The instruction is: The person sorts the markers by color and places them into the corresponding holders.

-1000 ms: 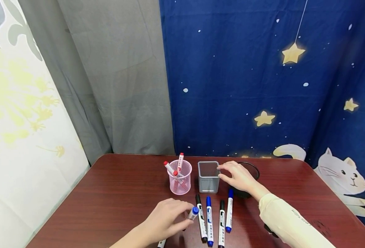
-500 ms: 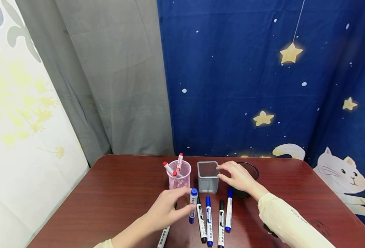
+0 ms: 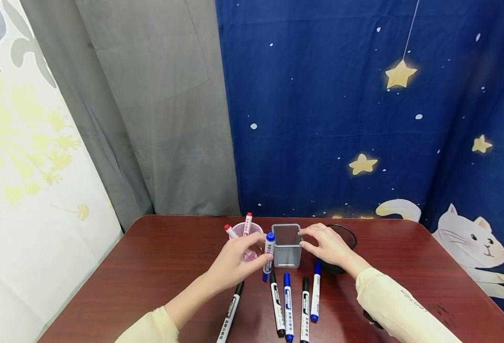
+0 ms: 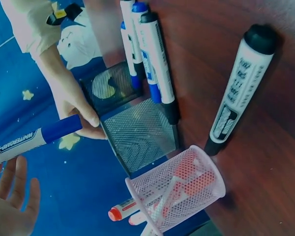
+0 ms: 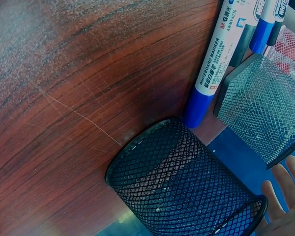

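Note:
My left hand (image 3: 236, 259) pinches a blue whiteboard marker (image 3: 269, 252) between thumb and fingers. The marker stands nearly upright, just in front of the left side of a grey square mesh pen holder (image 3: 288, 258). On that holder's right rim, the thumb and fingertips of my right hand (image 3: 329, 245) hold it. No pens show inside the grey holder. Partly hidden behind my left hand is a pink mesh pen holder (image 4: 187, 189) with several red-capped markers in it. Beneath my right hand is a black round mesh pen holder (image 5: 187, 182).
In front of the holders lie a black marker (image 3: 277, 305), a blue marker (image 3: 288, 307), another black marker (image 3: 305, 309) and another blue one (image 3: 316, 295). A separate black marker (image 3: 230, 314) lies left of them. Curtains (image 3: 183, 119) hang behind the brown table (image 3: 170, 257).
My left hand has moved up and forward with the blue marker, which has turned from tilted to nearly upright. The black marker beneath that arm is now uncovered. My right hand stays at the grey holder.

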`<state>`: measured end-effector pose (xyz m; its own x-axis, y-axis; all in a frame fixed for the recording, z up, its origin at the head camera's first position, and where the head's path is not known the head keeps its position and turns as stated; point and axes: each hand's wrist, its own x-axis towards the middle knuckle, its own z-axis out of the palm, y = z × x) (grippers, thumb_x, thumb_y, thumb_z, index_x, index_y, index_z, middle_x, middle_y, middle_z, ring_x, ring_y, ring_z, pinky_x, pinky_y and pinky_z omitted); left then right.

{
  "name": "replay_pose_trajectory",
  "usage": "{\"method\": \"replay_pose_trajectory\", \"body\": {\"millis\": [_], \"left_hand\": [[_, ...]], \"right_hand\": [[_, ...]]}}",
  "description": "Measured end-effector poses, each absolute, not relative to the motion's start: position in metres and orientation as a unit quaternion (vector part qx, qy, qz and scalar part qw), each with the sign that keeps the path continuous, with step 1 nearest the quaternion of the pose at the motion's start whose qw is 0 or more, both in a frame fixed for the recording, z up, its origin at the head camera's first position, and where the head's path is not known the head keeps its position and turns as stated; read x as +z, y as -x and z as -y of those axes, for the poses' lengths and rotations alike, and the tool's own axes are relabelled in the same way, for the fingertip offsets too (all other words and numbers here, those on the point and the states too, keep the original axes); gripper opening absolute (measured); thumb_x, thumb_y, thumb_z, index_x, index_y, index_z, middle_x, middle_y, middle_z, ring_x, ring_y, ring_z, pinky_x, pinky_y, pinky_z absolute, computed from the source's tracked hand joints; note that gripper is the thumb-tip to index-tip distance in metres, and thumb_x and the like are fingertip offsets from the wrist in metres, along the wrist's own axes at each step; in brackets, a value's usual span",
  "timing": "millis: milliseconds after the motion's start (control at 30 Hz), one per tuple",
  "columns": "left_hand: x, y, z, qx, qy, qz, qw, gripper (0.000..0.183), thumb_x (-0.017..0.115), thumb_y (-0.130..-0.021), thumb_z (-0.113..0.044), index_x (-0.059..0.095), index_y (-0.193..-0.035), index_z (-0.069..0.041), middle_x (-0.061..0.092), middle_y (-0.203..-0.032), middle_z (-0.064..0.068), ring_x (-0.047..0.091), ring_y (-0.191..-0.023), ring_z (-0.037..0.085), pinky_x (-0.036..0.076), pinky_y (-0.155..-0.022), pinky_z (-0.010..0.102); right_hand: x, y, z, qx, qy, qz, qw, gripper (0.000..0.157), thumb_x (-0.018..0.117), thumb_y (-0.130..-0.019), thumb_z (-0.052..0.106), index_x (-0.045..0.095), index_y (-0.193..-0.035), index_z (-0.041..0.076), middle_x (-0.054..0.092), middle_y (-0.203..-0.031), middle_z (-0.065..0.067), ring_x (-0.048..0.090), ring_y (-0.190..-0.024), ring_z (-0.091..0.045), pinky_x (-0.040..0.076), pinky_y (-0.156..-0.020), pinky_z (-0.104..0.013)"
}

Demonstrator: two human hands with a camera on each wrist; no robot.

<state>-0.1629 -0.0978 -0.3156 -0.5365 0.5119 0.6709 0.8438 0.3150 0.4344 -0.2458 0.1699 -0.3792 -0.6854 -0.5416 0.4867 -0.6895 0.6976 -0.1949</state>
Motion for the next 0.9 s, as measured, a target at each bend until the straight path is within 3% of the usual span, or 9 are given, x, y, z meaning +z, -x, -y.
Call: {"method": "replay_pose_trajectory", "body": {"millis": [300, 900], "left_hand": [[-0.302, 0.179, 0.091, -0.425, 0.402, 0.795, 0.159, 0.019, 0.064, -0.081, -0.016, 0.059, -0.098, -0.011, 0.061, -0.085, -0.007, 0.057, -0.077, 0.005, 0.047, -0.068, 0.025], [-0.298, 0.214, 0.077, -0.428, 0.34, 0.824, 0.15, 0.019, 0.064, -0.081, -0.015, 0.058, -0.098, -0.009, 0.059, -0.078, -0.002, 0.056, -0.067, 0.008, 0.047, -0.064, 0.024]], "right_hand": [[-0.378, 0.243, -0.171, 0.184, -0.344, 0.9, 0.193, 0.029, 0.062, -0.083, 0.026, 0.063, -0.106, 0.009, 0.059, -0.104, -0.002, 0.05, -0.102, -0.021, 0.038, -0.083, -0.043], [-0.378, 0.243, -0.171, 0.182, -0.348, 0.898, 0.198, 0.028, 0.063, -0.082, 0.025, 0.063, -0.105, 0.009, 0.06, -0.103, -0.002, 0.05, -0.101, -0.021, 0.039, -0.082, -0.043]]}}
